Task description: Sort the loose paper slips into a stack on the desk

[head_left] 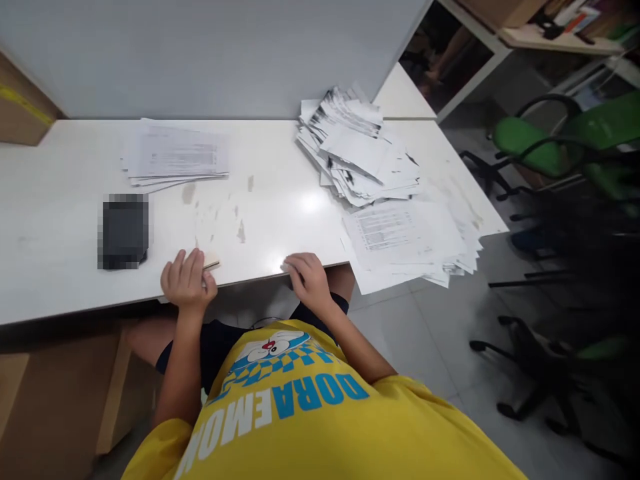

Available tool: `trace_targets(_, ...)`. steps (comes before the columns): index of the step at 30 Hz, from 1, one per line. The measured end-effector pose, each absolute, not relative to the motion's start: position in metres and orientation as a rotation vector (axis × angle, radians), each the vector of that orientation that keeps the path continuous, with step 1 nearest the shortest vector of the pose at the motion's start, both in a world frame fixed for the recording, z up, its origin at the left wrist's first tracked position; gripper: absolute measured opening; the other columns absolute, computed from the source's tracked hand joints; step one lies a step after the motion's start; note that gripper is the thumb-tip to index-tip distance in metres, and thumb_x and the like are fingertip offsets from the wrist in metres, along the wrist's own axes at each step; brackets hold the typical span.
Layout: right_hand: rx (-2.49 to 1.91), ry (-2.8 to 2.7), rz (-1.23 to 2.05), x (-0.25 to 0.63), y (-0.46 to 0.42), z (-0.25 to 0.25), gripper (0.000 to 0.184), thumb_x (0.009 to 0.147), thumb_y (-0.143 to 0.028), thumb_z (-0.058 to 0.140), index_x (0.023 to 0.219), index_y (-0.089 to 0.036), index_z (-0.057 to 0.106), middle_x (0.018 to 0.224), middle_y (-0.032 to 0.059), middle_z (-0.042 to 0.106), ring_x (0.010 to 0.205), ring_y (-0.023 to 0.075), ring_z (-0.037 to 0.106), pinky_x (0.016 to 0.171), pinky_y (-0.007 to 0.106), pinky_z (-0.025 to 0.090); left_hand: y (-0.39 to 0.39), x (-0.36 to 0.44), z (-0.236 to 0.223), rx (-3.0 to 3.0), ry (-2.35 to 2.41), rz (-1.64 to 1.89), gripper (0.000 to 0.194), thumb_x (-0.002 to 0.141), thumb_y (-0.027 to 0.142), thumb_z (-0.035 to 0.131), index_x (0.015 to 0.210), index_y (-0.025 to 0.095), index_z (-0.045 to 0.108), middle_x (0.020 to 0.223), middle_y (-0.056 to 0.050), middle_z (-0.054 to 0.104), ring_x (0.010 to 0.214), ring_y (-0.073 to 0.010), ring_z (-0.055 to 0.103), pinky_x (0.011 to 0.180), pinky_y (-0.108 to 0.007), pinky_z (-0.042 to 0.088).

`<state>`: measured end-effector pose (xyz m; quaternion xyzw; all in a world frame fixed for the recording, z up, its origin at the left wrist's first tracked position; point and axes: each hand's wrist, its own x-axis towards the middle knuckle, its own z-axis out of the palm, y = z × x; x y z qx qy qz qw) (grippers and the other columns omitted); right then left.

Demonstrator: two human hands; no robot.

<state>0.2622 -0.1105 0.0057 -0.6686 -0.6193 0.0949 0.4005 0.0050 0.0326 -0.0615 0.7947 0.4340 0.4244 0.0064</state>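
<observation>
- Currently, the left hand (pixel 187 280) is rested at the near edge of the white desk (pixel 280 200), its fingers together and lightly bent. A small pale piece (pixel 212 261) is seen just right of its fingers; whether it is gripped or only touched cannot be told.
- At the same near edge, farther right, the right hand (pixel 307 277) is held with curled fingers; whether anything is pinched at the fingertips cannot be told.
- Because the small pale piece lies so close to the edge, it could be tipped to the floor by a careless sweep of the left hand.
- Beyond the near edge, to the right, the loose sheets (pixel 400 233) are left overhanging; they could be dragged down if caught by the right arm.
- Behind them, the untidy paper pile (pixel 355 153) is stacked unevenly, so a slide toward the near side could be set off by a knock.
- On the left, the dark object (pixel 124 230), blurred out, could be bumped by a wide leftward move; the flatter paper stack (pixel 180 150) at the far left seems less exposed.
</observation>
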Motion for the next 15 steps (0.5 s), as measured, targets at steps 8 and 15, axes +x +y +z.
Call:
trace_targets(8, -2.223, -0.832, -0.029, 0.383, -0.190, 0.002, 0.055, 0.084, -0.058, 0.061, 0.126, -0.022, 0.057, 0.135, 0.0185, 0.056, 0.133, 0.0367, 0.044, 0.111, 0.063, 0.033, 0.033, 0.009, -0.056, 2.533, 1.466, 1.325, 0.048, 0.081, 0.040, 0.054, 0.123, 0.021, 0.066, 0.118, -0.017, 0.073, 0.128, -0.0388, 0.057, 0.105, -0.058, 0.033)
trace_targets(15, -2.411, -0.994, 0.113, 0.412, -0.183, -0.019, 0.093, 0.071, -0.073, 0.065, 0.145, -0.022, 0.039, 0.157, 0.0222, 0.029, 0.146, 0.0443, 0.023, 0.113, 0.070, 0.021, 0.033, 0.018, -0.046, 2.514, 1.588, 1.321, 0.046, 0.081, 0.045, 0.047, 0.116, 0.022, 0.067, 0.112, -0.012, 0.075, 0.122, -0.0357, 0.060, 0.100, -0.056, 0.037)
